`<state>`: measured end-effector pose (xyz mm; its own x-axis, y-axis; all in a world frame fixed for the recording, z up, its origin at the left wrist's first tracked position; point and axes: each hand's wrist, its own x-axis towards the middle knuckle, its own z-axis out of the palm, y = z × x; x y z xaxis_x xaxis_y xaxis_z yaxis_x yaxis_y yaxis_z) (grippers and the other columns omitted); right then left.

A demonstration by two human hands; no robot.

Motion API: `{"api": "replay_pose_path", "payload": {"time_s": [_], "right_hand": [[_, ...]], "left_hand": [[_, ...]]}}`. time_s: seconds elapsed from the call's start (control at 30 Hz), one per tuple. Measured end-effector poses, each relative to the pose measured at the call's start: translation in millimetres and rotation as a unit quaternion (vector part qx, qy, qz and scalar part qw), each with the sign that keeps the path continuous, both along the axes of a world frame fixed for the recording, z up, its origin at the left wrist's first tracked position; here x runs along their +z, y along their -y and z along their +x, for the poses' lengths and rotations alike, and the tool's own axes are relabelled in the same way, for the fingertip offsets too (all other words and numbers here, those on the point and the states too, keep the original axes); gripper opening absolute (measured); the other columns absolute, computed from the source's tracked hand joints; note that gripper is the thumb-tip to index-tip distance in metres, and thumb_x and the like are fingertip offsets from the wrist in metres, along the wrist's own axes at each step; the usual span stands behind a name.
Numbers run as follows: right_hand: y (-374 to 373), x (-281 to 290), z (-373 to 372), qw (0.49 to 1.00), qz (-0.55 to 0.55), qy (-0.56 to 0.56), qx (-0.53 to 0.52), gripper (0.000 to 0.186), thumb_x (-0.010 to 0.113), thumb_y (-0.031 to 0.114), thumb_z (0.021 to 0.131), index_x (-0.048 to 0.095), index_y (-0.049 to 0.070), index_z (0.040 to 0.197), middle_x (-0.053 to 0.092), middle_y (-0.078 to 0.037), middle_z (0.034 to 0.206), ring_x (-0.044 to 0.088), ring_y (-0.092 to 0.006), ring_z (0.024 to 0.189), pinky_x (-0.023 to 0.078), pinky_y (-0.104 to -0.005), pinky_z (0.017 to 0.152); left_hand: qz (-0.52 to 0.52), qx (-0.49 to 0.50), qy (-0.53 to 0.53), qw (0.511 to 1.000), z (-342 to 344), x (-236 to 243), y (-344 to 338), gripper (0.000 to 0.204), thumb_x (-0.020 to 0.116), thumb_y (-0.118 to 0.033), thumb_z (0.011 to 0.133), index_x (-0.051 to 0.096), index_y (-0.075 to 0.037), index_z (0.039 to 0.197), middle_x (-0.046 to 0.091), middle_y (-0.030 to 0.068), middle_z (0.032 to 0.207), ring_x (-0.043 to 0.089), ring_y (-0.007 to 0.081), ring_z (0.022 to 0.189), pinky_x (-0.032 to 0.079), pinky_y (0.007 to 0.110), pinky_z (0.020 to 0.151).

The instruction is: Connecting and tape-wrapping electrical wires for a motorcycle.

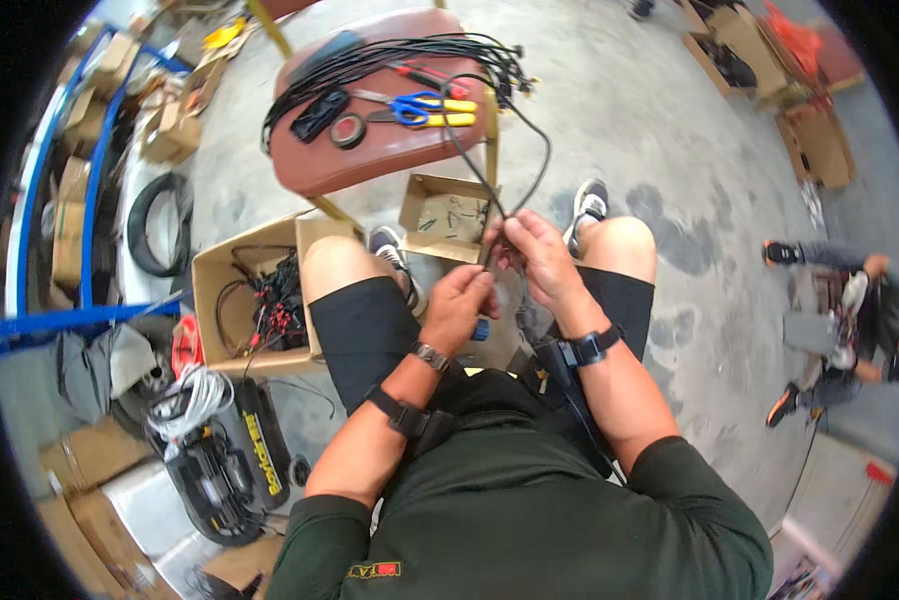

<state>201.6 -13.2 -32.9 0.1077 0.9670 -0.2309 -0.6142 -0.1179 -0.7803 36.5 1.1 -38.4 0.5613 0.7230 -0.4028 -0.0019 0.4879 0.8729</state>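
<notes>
My right hand point(541, 258) is closed in a pinch on a black cable point(547, 150), which loops down from the chair in front of me. Just left of it and slightly lower, my left hand point(458, 307) has its fingers pressed together on the dark cable below the right hand's grip; the exact spot is hidden. On the chair's red-brown seat point(314, 178) lies a bundle of black cables point(389, 52) with small connector ends. Scissors with blue handles point(414, 108), a yellow-handled tool point(451, 120) and a roll of tape point(348, 131) lie beside it.
A small cardboard box point(431, 243) with little parts stands under my hands. Left of my knee is a larger box point(214, 300) of tangled wires. An air compressor point(231, 465), blue shelving point(97, 180) and a black tyre point(141, 225) are farther left. Another person point(859, 310) sits at right.
</notes>
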Motion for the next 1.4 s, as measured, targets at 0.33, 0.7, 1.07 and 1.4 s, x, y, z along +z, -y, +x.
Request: {"api": "replay_pose_path", "payload": {"time_s": [0.33, 0.7, 1.07, 1.4], "right_hand": [[0.6, -4.5, 5.8, 1.0, -0.014, 0.005, 0.004, 0.039, 0.057, 0.038, 0.093, 0.059, 0.006, 0.115, 0.059, 0.0, 0.085, 0.052, -0.0062, 0.068, 0.041, -0.0188, 0.059], [-11.2, -10.6, 2.2, 0.994, 0.012, -0.067, -0.091, 0.037, 0.045, 0.034, 0.098, 0.052, 0.003, 0.117, 0.057, -0.003, 0.088, 0.055, -0.0131, 0.077, 0.047, -0.0285, 0.076], [-5.1, -14.7, 2.4, 0.998, -0.048, 0.027, -0.023, 0.019, 0.059, 0.015, 0.091, 0.059, 0.003, 0.106, 0.063, -0.005, 0.091, 0.058, -0.0109, 0.077, 0.048, -0.0256, 0.071], [-7.1, -22.1, -2.0, 0.997, -0.041, 0.041, 0.052, 0.022, 0.06, 0.012, 0.09, 0.06, 0.0, 0.107, 0.063, -0.005, 0.095, 0.059, -0.0121, 0.084, 0.05, -0.0262, 0.074]], "left_hand": [[-0.008, -0.023, 0.031, 0.999, 6.0, 11.8, 11.3, 0.023, 0.057, -0.023, 0.095, 0.06, 0.0, 0.089, 0.06, 0.0042, 0.072, 0.057, 0.0123, 0.067, 0.046, 0.026, 0.064], [0.003, -0.163, -0.025, 0.986, 20.8, 14.1, 8.3, 0.025, 0.059, -0.022, 0.093, 0.065, 0.002, 0.093, 0.064, 0.0025, 0.084, 0.058, 0.0107, 0.078, 0.046, 0.025, 0.071], [0.689, -0.128, -0.373, 0.607, 15.7, 87.2, -19.9, 0.011, 0.067, -0.015, 0.073, 0.061, -0.005, 0.075, 0.056, 0.0091, 0.09, 0.055, 0.0291, 0.08, 0.046, 0.039, 0.065], [0.771, -0.144, -0.291, 0.548, 15.6, 101.5, -20.6, 0.009, 0.061, -0.013, 0.067, 0.061, -0.005, 0.071, 0.051, 0.0063, 0.081, 0.052, 0.0236, 0.074, 0.043, 0.036, 0.059]]}}
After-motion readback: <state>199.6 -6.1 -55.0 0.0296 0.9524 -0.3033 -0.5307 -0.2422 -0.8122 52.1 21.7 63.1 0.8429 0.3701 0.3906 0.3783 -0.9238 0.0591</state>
